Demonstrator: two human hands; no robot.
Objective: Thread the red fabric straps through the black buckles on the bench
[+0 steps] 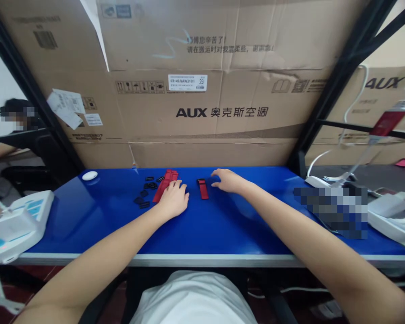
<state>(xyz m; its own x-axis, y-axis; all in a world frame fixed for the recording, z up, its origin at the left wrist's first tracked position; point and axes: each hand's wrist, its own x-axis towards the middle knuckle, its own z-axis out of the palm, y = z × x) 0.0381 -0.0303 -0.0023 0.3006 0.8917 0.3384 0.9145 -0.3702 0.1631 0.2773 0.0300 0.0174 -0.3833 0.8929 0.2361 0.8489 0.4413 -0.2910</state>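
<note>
My left hand (174,200) rests at the right side of a pile of red fabric strips (161,189), its fingers spread and partly covering them. Several small black buckles (150,185) lie loose on the left of the pile. Between my two hands lies a short red strap (204,191) with a black buckle (201,181) at its far end. Just right of that strap, my right hand (230,181) hovers or rests with thumb and fingers apart, nothing between them.
A blue table (202,234) backs onto a large cardboard panel (222,90). White power strips stand left (43,211) and right (388,225). A white oval object (89,176) sits at the back left. Another person (18,119) is beyond the frame at left.
</note>
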